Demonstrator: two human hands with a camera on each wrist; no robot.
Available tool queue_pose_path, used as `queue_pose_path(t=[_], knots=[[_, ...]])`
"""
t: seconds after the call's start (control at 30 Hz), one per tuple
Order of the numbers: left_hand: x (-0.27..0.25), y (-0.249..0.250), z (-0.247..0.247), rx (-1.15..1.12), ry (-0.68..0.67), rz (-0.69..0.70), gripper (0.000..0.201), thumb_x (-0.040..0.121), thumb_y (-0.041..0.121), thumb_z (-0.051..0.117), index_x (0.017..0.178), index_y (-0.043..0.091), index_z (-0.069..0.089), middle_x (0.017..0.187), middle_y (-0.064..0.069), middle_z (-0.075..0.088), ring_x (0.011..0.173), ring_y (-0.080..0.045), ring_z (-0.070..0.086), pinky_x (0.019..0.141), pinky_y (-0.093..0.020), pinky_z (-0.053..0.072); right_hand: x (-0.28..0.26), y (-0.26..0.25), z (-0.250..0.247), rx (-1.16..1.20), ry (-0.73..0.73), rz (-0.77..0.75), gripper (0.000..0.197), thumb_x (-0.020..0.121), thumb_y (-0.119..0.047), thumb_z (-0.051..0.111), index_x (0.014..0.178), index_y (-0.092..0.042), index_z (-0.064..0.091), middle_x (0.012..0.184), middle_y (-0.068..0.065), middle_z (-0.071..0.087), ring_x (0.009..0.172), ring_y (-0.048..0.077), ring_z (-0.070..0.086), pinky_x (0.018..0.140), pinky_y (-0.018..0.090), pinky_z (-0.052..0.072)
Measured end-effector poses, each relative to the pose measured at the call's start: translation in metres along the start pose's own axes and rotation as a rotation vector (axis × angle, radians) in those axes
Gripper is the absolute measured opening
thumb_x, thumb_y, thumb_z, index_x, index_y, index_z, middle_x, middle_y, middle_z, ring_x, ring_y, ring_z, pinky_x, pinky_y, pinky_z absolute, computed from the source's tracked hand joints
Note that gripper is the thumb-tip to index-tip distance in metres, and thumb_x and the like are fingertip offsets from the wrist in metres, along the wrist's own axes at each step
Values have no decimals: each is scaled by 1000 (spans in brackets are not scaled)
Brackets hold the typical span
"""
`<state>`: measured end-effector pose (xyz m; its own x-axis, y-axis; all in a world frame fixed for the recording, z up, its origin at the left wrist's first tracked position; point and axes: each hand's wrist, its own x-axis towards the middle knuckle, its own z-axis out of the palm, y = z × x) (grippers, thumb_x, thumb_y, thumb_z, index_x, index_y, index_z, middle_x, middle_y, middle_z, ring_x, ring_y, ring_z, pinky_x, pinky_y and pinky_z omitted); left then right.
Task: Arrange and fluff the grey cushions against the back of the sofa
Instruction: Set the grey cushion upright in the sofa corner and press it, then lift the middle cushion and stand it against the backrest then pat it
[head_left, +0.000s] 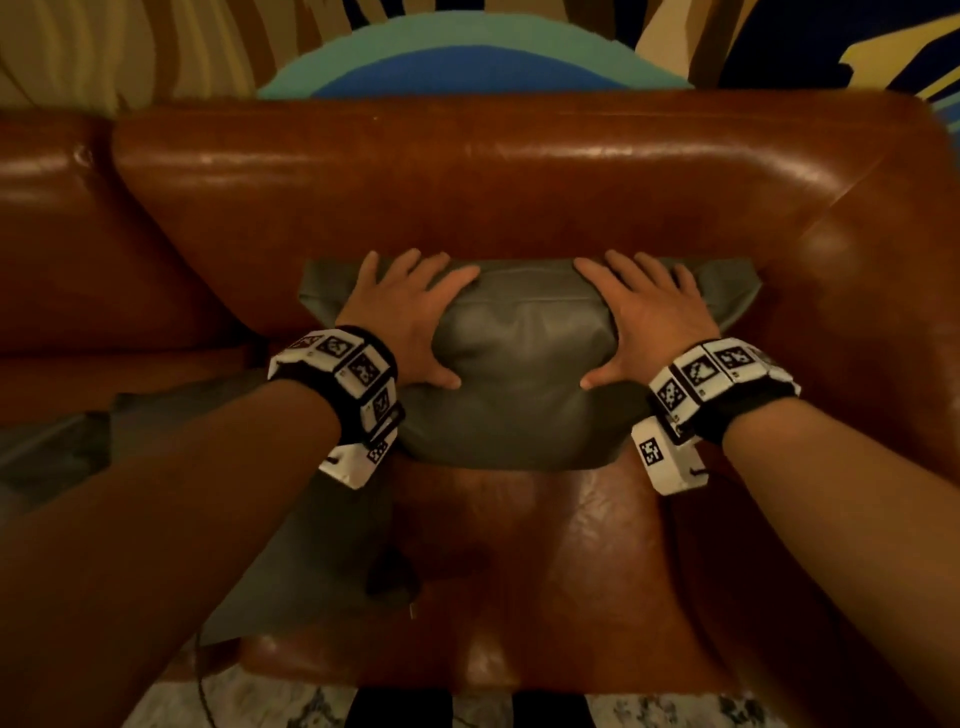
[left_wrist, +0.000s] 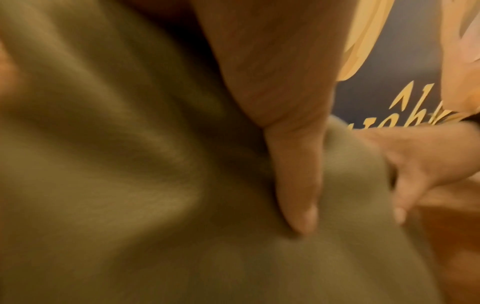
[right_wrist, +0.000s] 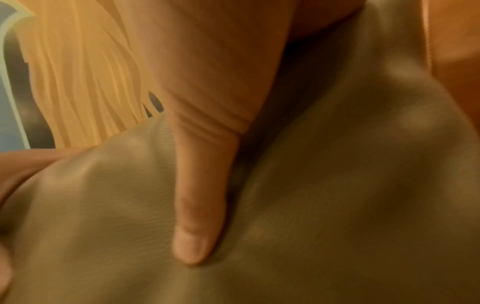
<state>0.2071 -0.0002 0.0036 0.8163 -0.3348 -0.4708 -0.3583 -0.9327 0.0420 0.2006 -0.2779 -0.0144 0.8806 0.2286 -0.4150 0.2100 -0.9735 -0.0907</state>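
A grey leather cushion (head_left: 524, 358) stands on the seat, leaning against the brown sofa back (head_left: 467, 182) near the right end. My left hand (head_left: 410, 312) lies flat on its left side, fingers spread and straight, thumb dug into the front face. My right hand (head_left: 649, 312) mirrors it on the right side. The cushion bulges between my palms. In the left wrist view my left thumb (left_wrist: 296, 185) dents the cushion (left_wrist: 130, 164), with my right hand (left_wrist: 428, 156) beyond. The right wrist view shows my right thumb (right_wrist: 202, 205) pressed into the cushion (right_wrist: 337, 205).
A second grey cushion (head_left: 291, 571) lies flat on the seat under my left forearm. The sofa's right armrest (head_left: 857, 312) rises just beside the standing cushion. Bare seat leather (head_left: 545, 571) lies in front. A painted wall (head_left: 467, 57) is behind the sofa.
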Motion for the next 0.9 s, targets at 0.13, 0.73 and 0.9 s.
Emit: queue_pose_path(t=[0.13,0.73,0.9], knots=[[-60,-25,-4,-131,145,-31,93,81,49,72,155,25,21,162,-7,25,150,-30,20,122,-49,12,-21,-21,-5,60,-10,88,127,65,-54,85,158,-33,1,168,7,5,153,35,4,121,59,7],[-273,-263,188,-986,-7,-854,107,59,64,83,144,13,41,144,-10,53,132,-33,49,112,-44,39,-58,-367,108,726,-186,321,79,76,-53,76,140,-16,48,138,10,59,125,29,57,103,33,44],[-233,-295,224,-1201,0,-944,148,24,82,79,149,20,32,148,-6,49,131,-34,51,112,-50,40,-15,-392,131,733,-148,542,120,66,-66,77,156,-19,14,158,15,27,142,39,34,116,49,31]])
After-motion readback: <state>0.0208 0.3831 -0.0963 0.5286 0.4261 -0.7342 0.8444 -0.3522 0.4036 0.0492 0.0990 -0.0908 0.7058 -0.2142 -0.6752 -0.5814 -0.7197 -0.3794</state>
